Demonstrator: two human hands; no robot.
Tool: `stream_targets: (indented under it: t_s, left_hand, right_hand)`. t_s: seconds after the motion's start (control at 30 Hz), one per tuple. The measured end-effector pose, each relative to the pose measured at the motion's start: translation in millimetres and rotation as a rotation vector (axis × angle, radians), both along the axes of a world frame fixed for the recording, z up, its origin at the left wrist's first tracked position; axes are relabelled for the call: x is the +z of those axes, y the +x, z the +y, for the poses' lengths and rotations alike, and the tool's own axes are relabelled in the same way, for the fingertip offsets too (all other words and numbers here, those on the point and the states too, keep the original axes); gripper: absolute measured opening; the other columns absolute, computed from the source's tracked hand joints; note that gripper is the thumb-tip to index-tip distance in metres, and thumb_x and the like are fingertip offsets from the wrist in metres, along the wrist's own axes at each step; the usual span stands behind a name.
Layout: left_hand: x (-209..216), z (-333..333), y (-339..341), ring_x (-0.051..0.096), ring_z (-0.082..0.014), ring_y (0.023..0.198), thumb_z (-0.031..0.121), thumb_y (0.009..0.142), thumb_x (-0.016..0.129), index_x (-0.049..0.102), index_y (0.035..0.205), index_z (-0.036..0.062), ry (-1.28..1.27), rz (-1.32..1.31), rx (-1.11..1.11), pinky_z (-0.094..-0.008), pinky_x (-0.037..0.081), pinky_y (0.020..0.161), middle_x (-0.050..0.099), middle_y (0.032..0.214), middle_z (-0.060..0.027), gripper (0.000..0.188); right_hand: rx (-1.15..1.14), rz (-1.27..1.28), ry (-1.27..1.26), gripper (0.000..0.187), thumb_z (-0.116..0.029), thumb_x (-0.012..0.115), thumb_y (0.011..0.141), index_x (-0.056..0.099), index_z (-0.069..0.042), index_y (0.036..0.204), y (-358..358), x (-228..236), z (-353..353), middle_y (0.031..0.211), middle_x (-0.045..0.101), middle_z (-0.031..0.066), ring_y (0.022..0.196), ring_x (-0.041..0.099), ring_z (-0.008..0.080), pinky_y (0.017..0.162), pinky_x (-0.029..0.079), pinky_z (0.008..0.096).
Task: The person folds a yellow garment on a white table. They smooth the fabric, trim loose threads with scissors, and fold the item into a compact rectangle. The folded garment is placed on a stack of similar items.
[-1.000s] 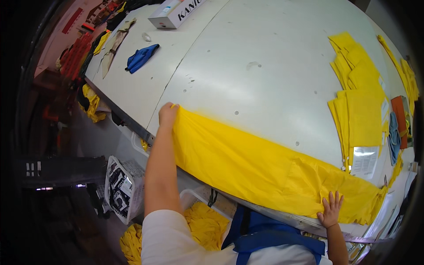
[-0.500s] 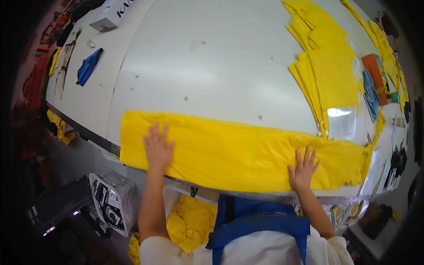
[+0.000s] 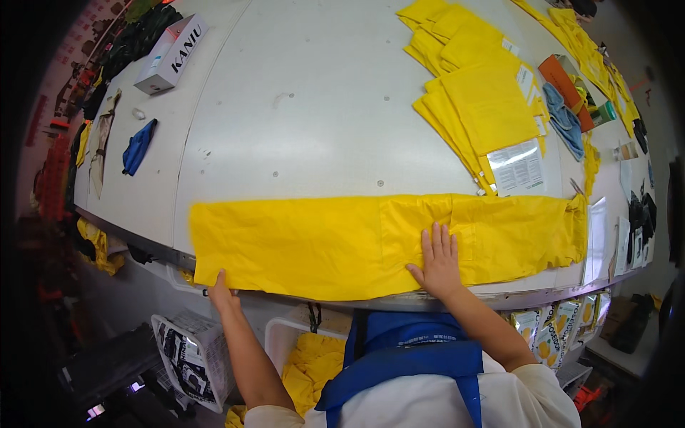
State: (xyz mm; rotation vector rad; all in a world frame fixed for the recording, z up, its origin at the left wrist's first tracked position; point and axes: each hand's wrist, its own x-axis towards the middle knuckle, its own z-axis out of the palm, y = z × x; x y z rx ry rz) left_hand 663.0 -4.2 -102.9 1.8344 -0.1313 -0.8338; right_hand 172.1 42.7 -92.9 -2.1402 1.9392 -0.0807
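Observation:
A long folded yellow garment (image 3: 307, 246) of thin shiny fabric lies across the near side of the table, slightly creased, with seams in its right half. Its right end is bunched. At the near left edge of the fabric, my left hand (image 3: 223, 292) grips the border, thumb on top and the other fingers mostly hidden below. My right hand (image 3: 439, 265) rests flat on the garment right of its middle, fingers stretched out. Beyond the right half, folded yellow garments (image 3: 492, 107) lie in an overlapping stack, with a printed sheet (image 3: 515, 170) in clear plastic at the near end.
On the white table (image 3: 307, 135), a white box (image 3: 171, 53) and a blue cloth piece (image 3: 139, 148) lie at the left. An orange box (image 3: 566, 89) and a light blue cloth (image 3: 564, 121) are at the right. Below the edge stand a white basket (image 3: 193, 357) and a bin of yellow fabric (image 3: 314, 364).
My left hand has moved from flat on the fabric down to its near left edge and taken hold. My right hand has shifted left, still flat. The view has shifted too.

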Motion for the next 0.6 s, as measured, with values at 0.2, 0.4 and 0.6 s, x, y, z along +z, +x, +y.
stream_targets:
  t_s: [0.2, 0.4, 0.6]
  left_hand:
    - [25.7, 9.7, -9.7, 0.056, -0.0268, 0.111, 0.015, 0.088, 0.062, 0.051, 0.125, 0.0065, -0.141, 0.586, -0.110, -0.0417, 0.048, 0.092, 0.058, 0.122, -0.0104, 0.040]
    - [154.0, -6.8, -71.5, 0.048, -0.0291, 0.122, 0.027, 0.093, 0.055, 0.039, 0.138, 0.0072, -0.743, 0.257, -0.356, -0.0474, 0.040, 0.101, 0.049, 0.135, -0.0113, 0.052]
    - [285.9, -11.7, -383.3, 0.048, -0.0304, 0.120, 0.031, 0.094, 0.047, 0.042, 0.134, 0.0034, -1.172, -0.063, -1.055, -0.0433, 0.038, 0.103, 0.048, 0.134, -0.0157, 0.049]
  right_hand:
    - [0.110, -0.308, -0.055, 0.096, -0.054, 0.065, 0.075, 0.029, 0.006, 0.140, 17.8, 46.5, 22.8, 0.149, 0.023, 0.0265, 0.140, 0.017, 0.0415, 0.112, 0.012, 0.0524]
    - [0.116, -0.308, -0.041, 0.088, -0.029, 0.074, 0.068, 0.032, 0.005, 0.138, -7.7, 7.1, 30.3, 0.144, 0.032, 0.0255, 0.137, 0.028, 0.0377, 0.112, 0.022, 0.0447]
    - [0.172, -0.708, -0.219, 0.070, -0.011, 0.063, 0.076, 0.034, 0.005, 0.137, -17.0, -42.0, 37.1, 0.142, 0.037, 0.0209, 0.132, 0.035, 0.0370, 0.110, 0.029, 0.0402]
